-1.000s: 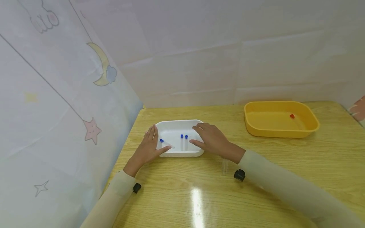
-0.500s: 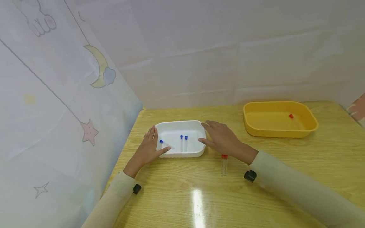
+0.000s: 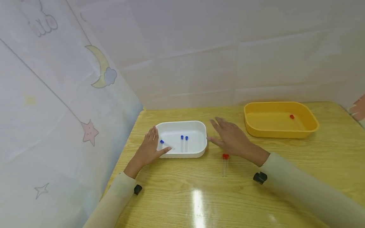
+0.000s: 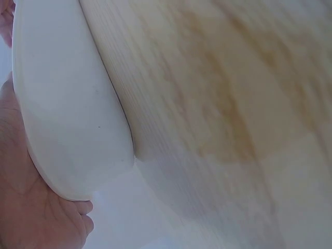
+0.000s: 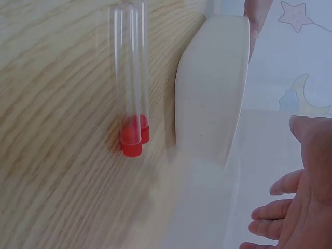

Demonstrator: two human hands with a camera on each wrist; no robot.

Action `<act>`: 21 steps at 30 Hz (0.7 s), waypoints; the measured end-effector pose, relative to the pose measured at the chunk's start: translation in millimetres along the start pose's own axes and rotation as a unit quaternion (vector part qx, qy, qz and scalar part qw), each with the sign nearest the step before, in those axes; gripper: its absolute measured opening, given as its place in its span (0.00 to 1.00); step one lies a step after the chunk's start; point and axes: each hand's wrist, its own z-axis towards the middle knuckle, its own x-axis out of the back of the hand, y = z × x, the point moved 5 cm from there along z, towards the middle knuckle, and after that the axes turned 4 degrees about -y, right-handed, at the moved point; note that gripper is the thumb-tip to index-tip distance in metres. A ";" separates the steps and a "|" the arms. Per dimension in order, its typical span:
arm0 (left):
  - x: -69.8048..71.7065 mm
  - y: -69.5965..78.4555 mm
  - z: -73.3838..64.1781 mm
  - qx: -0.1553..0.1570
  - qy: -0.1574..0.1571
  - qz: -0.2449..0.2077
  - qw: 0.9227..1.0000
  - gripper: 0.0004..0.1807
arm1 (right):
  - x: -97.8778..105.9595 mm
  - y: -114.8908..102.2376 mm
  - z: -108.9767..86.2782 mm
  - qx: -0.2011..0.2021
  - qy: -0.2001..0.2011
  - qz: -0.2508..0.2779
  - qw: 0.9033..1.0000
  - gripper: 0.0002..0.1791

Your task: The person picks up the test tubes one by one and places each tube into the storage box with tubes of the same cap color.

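In the head view, my left hand [image 3: 148,148] lies against the left end of a white tray [image 3: 182,155], fingers straight along its side and thumb reaching over the front rim. Inside lie three clear tubes with blue caps: a slanted tube [image 3: 169,145] near my thumb and two side by side, one of them a tube [image 3: 186,145]. My right hand [image 3: 232,137] hovers just off the tray's right end, fingers spread, holding nothing. Below it, two clear tubes with red caps [image 5: 132,142] lie together on the table. The left wrist view shows my left palm [image 4: 31,207] against the tray wall.
A yellow tray [image 3: 282,134] stands at the back right and contains a tube with a red cap [image 3: 292,117]. Behind the wooden table [image 3: 171,196] hangs a pale wall covering [image 3: 185,63]; a patterned one [image 3: 57,126] borders the left side.
My right hand has drawn back to the right, from over the white tray's right end to beside it, uncovering the red-capped tubes. My left hand has stayed at the tray's left end.
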 end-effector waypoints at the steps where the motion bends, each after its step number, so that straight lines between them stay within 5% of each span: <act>1: -0.1 0.3 0.2 0.001 -0.001 0.001 1.000 0.63 | 1.3 1.6 -1.6 0.000 0.001 0.000 1.000 0.46; 21: 1.1 1.6 -0.2 -0.002 0.005 -0.002 1.000 0.63 | 4.8 34.8 -20.5 -0.025 0.025 -0.013 0.999 0.49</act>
